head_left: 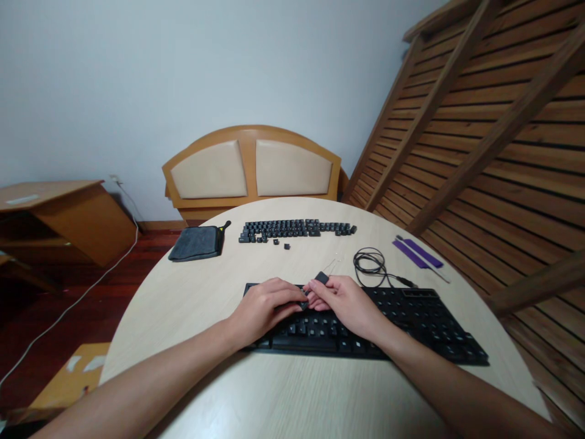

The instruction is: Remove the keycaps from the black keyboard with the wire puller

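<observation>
A black keyboard [429, 323] lies across the table in front of me, with bare key posts showing in many places. Over its middle, my right hand [350, 302] is closed round a keycap puller [322, 278], whose thin wire loops point away from me. Close against the right fingertips, my left hand [269, 305] pinches a small black keycap [303, 304], partly covered by the fingers. Beyond the hands, rows of removed black keycaps [286, 228] are laid out in keyboard order, and a single loose keycap [287, 246] sits just in front of them.
A folded grey cloth [196, 242] lies at the table's left. The coiled black cable [369, 265] is behind the keyboard. Farther right lies a purple-handled brush-like tool [418, 253]. The round table [292, 390] faces a padded headboard [253, 131]; wooden slats [479, 152] lean at right.
</observation>
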Motion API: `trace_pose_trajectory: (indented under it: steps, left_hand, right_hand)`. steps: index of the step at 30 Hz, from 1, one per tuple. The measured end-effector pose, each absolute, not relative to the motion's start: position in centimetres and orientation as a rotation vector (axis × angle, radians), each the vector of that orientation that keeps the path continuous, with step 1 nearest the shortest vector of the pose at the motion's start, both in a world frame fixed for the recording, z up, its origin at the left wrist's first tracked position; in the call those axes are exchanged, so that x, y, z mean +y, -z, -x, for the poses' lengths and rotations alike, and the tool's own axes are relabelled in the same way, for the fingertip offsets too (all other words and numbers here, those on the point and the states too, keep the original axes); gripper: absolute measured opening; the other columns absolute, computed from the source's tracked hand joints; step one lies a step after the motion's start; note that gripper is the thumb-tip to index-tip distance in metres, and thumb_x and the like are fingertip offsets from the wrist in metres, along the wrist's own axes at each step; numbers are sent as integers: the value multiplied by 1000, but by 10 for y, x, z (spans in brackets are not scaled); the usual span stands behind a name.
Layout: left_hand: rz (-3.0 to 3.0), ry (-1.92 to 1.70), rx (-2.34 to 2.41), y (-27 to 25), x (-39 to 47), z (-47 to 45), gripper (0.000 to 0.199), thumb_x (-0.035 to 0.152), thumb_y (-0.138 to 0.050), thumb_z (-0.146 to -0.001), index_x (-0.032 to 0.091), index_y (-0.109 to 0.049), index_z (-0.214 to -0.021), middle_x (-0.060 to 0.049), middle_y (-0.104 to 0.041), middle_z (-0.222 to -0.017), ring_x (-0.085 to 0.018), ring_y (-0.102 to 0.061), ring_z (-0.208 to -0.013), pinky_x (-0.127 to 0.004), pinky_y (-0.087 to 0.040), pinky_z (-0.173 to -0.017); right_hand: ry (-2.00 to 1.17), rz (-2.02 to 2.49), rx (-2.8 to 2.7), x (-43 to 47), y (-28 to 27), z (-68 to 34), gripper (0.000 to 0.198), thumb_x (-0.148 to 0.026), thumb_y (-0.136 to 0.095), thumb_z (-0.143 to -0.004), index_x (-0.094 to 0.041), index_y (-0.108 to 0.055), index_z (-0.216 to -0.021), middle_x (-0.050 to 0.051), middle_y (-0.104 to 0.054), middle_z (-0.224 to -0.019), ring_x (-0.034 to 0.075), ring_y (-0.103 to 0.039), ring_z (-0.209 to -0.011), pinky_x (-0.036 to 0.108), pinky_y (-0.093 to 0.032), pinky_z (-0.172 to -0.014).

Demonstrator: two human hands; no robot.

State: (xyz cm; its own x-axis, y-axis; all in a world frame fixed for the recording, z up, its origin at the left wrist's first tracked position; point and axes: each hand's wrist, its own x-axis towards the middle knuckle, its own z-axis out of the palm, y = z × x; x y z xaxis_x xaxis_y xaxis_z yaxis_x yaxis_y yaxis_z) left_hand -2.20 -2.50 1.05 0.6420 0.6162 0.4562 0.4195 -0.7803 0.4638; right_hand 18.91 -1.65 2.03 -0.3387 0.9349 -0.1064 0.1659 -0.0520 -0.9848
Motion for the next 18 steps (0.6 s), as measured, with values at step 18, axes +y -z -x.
trace_pose_trajectory:
  steps: [18]
  left_hand:
    - [-2798, -888, 785, -10, -30, 18, 15, 24, -53, -97, 21, -62, -109, -5, -68, -104, -18, -63, -92, -30, -54, -79]
  right_hand:
    - [-1468, 1265, -1557, -17, -18, -185, 44, -56, -68, -78, -12, -70, -72, 5, -71, -70, 13, -67, -64, 24, -56, -64]
